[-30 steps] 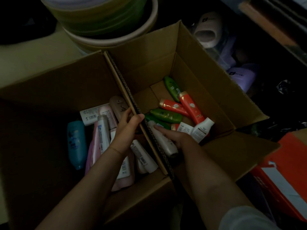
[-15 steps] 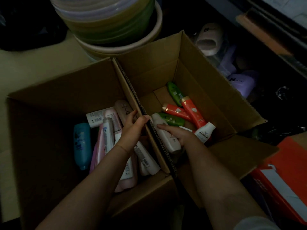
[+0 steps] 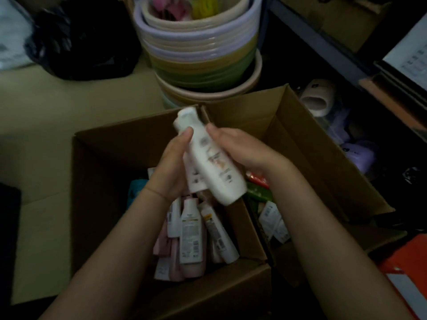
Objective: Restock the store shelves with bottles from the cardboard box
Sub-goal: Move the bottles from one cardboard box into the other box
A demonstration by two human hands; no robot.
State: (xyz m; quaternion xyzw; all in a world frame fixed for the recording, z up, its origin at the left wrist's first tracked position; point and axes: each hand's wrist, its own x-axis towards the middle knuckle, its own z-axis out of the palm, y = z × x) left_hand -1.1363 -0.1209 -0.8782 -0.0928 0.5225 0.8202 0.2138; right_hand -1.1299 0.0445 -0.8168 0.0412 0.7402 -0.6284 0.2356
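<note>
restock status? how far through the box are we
Early. Done: nothing visibly shelved; no stocked shelf in view. In hand: one white bottle lifted above the cardboard box, held between left hand and right hand. Left: many bottles lie in both compartments, pink and white ones left of the divider, green and orange ones right.

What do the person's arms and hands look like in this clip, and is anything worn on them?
Both forearms are bare to the bottom edge of the frame, with no sleeve showing now. The left hand and right hand wear no gloves, and no rings or watch show. A thin line crosses the left wrist; the dim, blurred picture does not show whether it is a band or a skin crease.
</note>
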